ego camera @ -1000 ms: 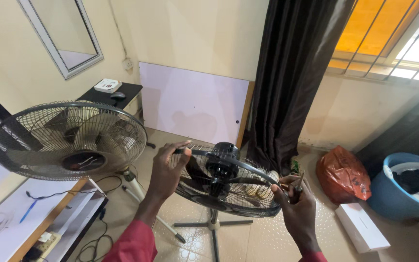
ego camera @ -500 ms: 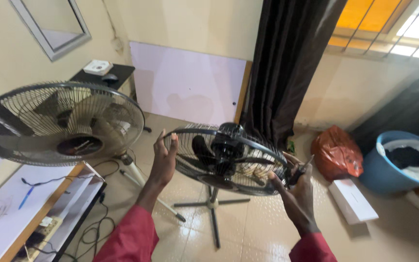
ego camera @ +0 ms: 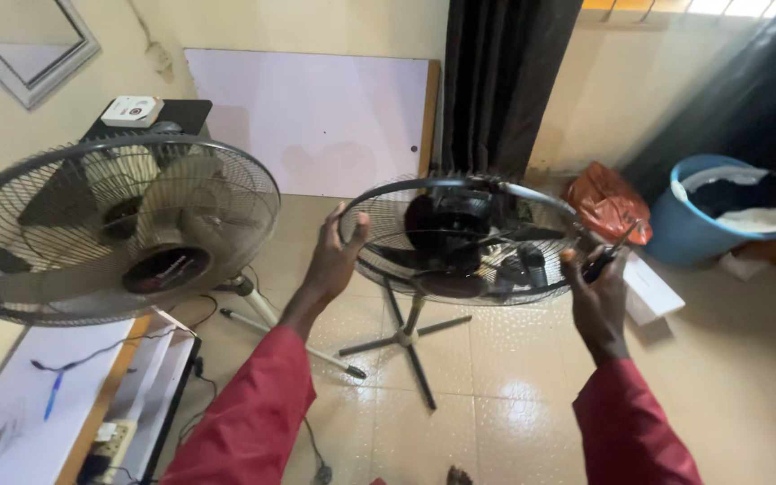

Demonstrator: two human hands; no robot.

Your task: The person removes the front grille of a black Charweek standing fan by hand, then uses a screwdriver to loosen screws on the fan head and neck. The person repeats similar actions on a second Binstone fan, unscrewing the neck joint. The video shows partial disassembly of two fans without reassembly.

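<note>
Left hand (ego camera: 332, 260) is gripping the black fan (ego camera: 460, 241) cage's left rim; right hand (ego camera: 596, 292), fingers closed around a screwdriver (ego camera: 610, 256), is steadying the right rim; since a second ago, the cage is tilting flatter, centre floor, right of the grey fan (ego camera: 110, 229).

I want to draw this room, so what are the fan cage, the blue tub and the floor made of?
The fan cage that both hands hold looks like thin metal wire painted black: fine ribs, slightly shiny. The blue tub looks like smooth plastic, with one even colour and a rounded rim. The floor looks like glazed cream tile, since it shows joint lines and bright reflections.
</note>
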